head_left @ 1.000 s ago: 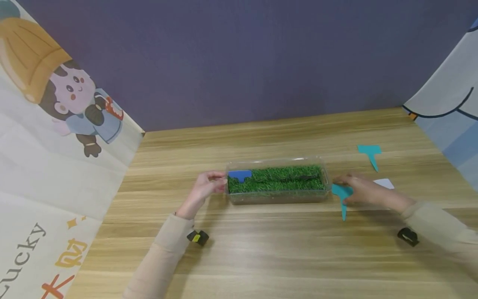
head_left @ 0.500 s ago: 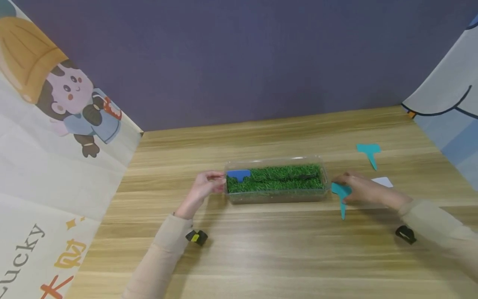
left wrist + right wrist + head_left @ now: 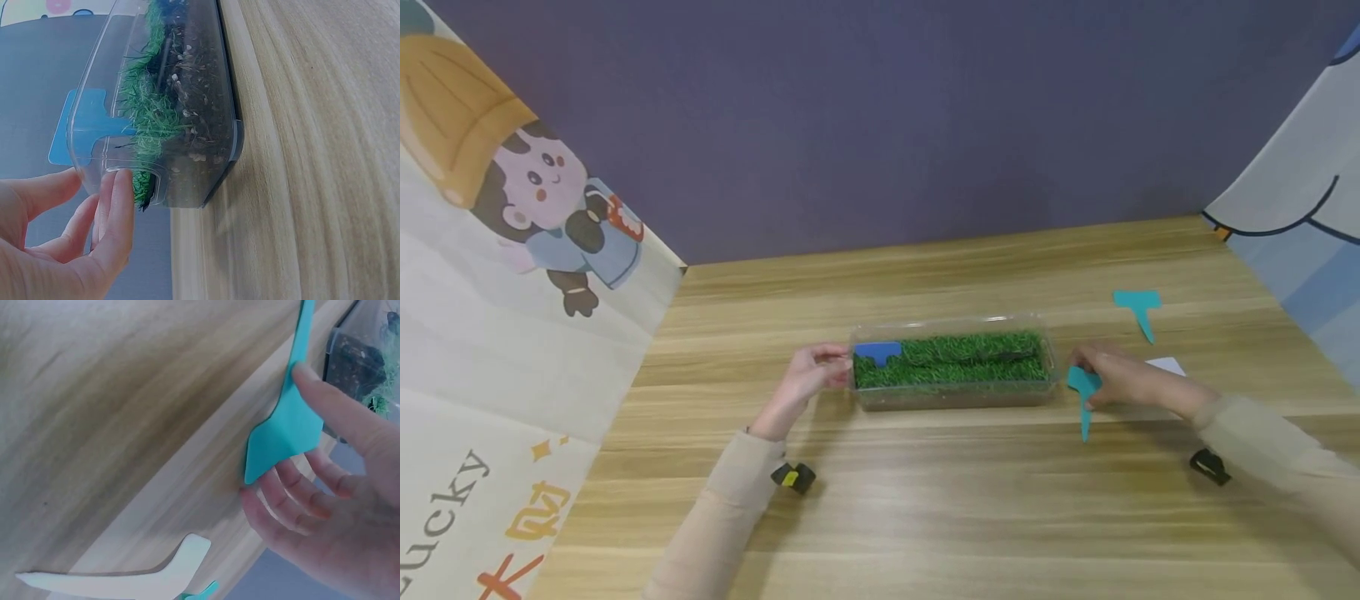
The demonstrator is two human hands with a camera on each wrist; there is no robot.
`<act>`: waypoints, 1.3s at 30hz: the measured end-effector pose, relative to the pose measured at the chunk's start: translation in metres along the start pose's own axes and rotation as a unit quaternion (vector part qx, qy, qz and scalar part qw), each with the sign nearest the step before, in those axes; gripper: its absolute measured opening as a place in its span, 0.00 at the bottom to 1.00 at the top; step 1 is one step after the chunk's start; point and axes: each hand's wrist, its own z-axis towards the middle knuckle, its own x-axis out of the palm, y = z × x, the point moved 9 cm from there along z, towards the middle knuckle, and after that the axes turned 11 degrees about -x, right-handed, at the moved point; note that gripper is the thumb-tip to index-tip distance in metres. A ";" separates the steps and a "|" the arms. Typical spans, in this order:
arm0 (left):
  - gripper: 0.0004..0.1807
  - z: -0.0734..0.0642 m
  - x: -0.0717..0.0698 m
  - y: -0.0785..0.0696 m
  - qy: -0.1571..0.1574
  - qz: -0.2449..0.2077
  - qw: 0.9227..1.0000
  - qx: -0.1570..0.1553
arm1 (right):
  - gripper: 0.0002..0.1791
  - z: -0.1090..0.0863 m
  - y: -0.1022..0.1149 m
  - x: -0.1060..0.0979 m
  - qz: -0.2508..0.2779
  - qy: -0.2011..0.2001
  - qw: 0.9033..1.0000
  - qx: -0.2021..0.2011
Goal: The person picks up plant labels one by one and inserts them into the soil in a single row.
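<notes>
A clear plastic box (image 3: 955,398) of green artificial turf (image 3: 981,343) over dark soil stands mid-table. In its back left corner a blue T-shaped plant label (image 3: 878,350) pokes up from the turf. At the left end wall, my left hand (image 3: 805,383) touches the box with its fingertips, as the left wrist view also shows. Just off the right end, my right hand (image 3: 1112,379) pinches a teal T-shaped plant label (image 3: 287,428), thumb on one face and fingers behind. That label's pointed stem (image 3: 1086,421) is directed toward the front edge.
Another teal plant label (image 3: 1138,302) lies at the back right. A white plant label (image 3: 169,575) lies behind the right wrist, partly hidden in the head view. Behind the wooden table (image 3: 925,517) rises a dark panel (image 3: 925,125), with printed sheets (image 3: 475,333) at the sides.
The teal label in my right hand has turned slightly, showing a narrower face. My left hand and the box keep their places; the head view shifts a little.
</notes>
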 end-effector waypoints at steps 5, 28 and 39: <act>0.18 -0.001 0.000 0.000 -0.002 0.002 1.000 -0.002 | 0.27 -0.002 0.000 -0.001 -0.001 -0.003 1.000 0.003; 0.17 0.002 0.000 0.003 -0.009 -0.007 1.000 -0.012 | 0.20 -0.012 -0.014 -0.011 0.083 -0.001 0.996 0.033; 0.16 0.000 -0.001 0.002 -0.016 -0.006 1.000 -0.015 | 0.11 -0.015 -0.012 -0.025 0.153 -0.026 0.988 0.004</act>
